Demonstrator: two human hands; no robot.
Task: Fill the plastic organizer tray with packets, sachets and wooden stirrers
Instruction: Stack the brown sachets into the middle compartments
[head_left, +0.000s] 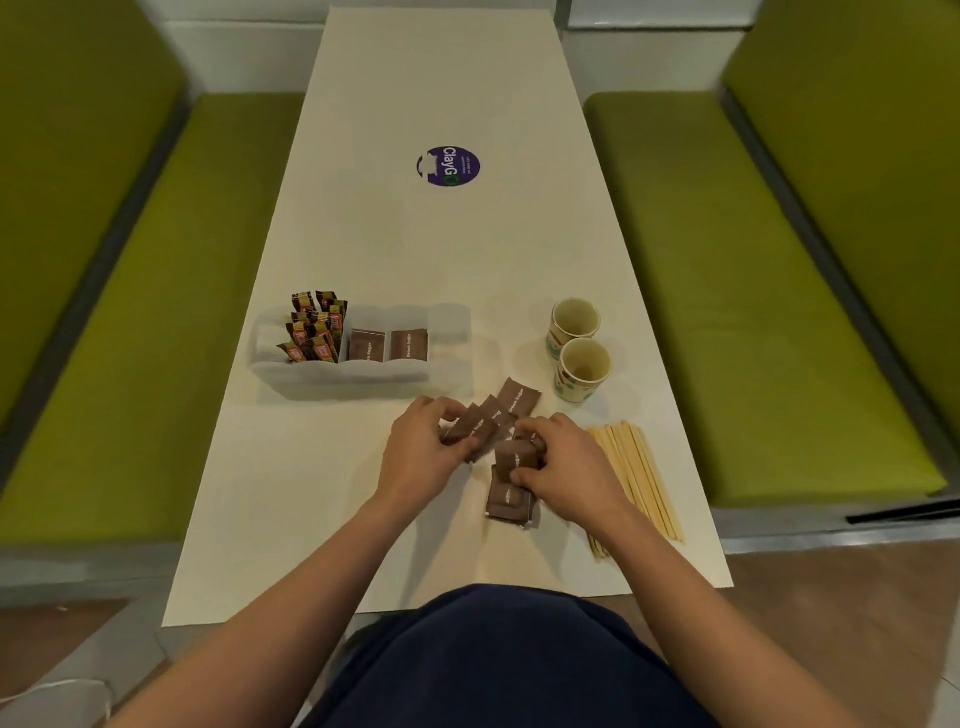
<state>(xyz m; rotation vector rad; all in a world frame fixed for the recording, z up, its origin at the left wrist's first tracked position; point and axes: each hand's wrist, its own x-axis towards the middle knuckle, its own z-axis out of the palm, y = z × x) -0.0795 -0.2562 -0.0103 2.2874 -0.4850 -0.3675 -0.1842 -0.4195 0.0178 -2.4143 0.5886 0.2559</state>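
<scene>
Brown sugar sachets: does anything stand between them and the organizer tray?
Nothing visible does: only bare table lies between the brown sugar sachets and the organizer tray; paper cups and wooden stirrers sit to the right.

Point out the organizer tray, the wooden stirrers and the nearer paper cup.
organizer tray (332, 385): head view, front wall.
wooden stirrers (640, 475): head view, middle of the bundle.
nearer paper cup (574, 389): head view, patterned outer wall.
</scene>
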